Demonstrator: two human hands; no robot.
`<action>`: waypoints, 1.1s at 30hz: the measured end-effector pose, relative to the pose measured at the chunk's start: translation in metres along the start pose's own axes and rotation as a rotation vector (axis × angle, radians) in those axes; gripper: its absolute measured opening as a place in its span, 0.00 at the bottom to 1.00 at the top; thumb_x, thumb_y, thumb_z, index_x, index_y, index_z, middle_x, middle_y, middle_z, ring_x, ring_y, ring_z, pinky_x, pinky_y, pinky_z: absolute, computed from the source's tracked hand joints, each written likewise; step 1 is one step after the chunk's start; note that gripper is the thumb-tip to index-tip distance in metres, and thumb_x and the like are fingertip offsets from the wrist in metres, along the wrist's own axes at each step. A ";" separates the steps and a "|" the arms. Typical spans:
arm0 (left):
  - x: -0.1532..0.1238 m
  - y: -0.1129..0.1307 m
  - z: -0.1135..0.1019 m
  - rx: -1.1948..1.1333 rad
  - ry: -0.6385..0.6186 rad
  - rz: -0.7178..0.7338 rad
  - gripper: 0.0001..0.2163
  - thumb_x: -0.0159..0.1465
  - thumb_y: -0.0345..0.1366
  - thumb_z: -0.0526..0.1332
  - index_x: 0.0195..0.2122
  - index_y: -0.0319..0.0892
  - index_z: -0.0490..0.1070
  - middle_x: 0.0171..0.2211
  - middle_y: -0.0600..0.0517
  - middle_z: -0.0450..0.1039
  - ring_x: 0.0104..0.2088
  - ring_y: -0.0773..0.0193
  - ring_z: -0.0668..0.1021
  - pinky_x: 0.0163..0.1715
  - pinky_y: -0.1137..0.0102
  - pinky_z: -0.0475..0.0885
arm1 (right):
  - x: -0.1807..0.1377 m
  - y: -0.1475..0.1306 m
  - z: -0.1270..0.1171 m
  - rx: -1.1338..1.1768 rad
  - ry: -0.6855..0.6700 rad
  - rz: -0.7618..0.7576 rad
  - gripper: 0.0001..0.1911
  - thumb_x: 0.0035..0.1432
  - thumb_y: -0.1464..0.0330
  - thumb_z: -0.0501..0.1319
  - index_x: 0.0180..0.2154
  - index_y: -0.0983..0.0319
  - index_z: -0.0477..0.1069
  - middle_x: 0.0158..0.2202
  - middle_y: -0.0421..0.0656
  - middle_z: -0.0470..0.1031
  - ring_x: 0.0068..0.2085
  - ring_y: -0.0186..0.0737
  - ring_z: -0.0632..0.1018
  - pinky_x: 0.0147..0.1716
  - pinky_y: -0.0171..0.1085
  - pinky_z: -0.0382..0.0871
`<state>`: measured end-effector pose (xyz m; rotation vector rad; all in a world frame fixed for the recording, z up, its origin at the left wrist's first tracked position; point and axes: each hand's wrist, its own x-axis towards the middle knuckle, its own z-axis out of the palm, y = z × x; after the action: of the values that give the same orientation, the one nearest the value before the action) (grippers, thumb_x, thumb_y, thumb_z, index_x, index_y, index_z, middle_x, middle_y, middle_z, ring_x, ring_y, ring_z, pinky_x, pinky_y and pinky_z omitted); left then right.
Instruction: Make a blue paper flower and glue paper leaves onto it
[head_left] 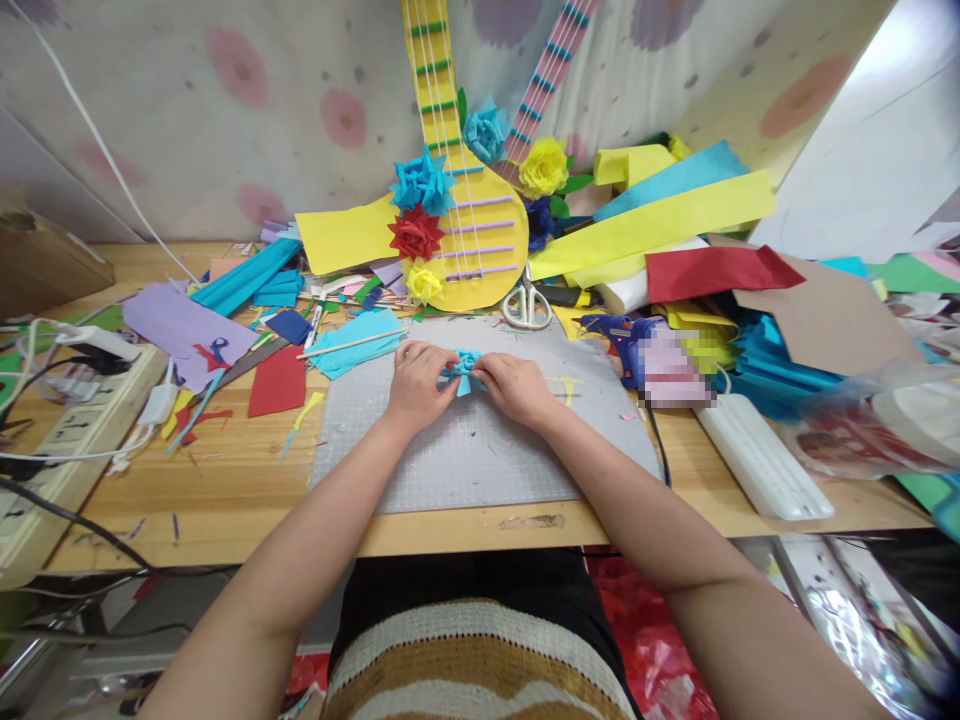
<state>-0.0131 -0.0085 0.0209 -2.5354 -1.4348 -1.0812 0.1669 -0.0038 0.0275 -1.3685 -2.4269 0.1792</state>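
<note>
Both hands meet over the grey cutting mat [480, 460] around a small blue paper flower [466, 366]. My left hand [421, 380] pinches its left side between thumb and fingers. On the opposite side, my right hand [517, 384] pinches the flower too. Part of the flower is hidden behind the fingers. Just beyond the hands stands a yellow paper guitar [495, 215] with string lines. Blue, red and yellow paper flowers [417, 236] are fixed along its left side. A pair of white-handled scissors [526, 305] lies at the mat's far edge.
Blue paper pieces [356, 342] with a thin stick on top lie left of the mat. A glue gun [626, 345] rests at right, near a white box-shaped item [761, 455]. Power strips [82, 430] and cables crowd the left edge. Coloured paper sheets [660, 225] are heaped at back right.
</note>
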 end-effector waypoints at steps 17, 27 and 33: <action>-0.001 0.001 0.005 0.139 0.124 0.071 0.05 0.55 0.29 0.57 0.31 0.44 0.62 0.28 0.53 0.70 0.35 0.60 0.70 0.45 0.62 0.60 | -0.002 -0.002 -0.005 0.082 0.006 -0.044 0.09 0.61 0.66 0.50 0.36 0.62 0.65 0.33 0.45 0.75 0.33 0.38 0.73 0.32 0.33 0.58; -0.002 0.008 0.001 0.096 0.156 -0.126 0.05 0.54 0.31 0.58 0.32 0.44 0.63 0.31 0.50 0.70 0.38 0.57 0.69 0.42 0.61 0.59 | -0.001 -0.003 -0.001 0.036 0.011 0.001 0.12 0.63 0.64 0.47 0.37 0.63 0.65 0.34 0.45 0.74 0.34 0.38 0.73 0.31 0.33 0.57; -0.006 0.023 -0.007 0.043 0.105 -0.265 0.11 0.55 0.45 0.59 0.29 0.43 0.65 0.28 0.52 0.71 0.33 0.59 0.71 0.37 0.62 0.59 | 0.001 -0.005 0.001 0.050 0.055 0.081 0.10 0.62 0.65 0.47 0.36 0.63 0.63 0.34 0.46 0.74 0.34 0.39 0.74 0.31 0.33 0.58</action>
<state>-0.0009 -0.0286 0.0299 -2.2679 -1.7799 -1.1825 0.1619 -0.0053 0.0279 -1.4315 -2.3083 0.2183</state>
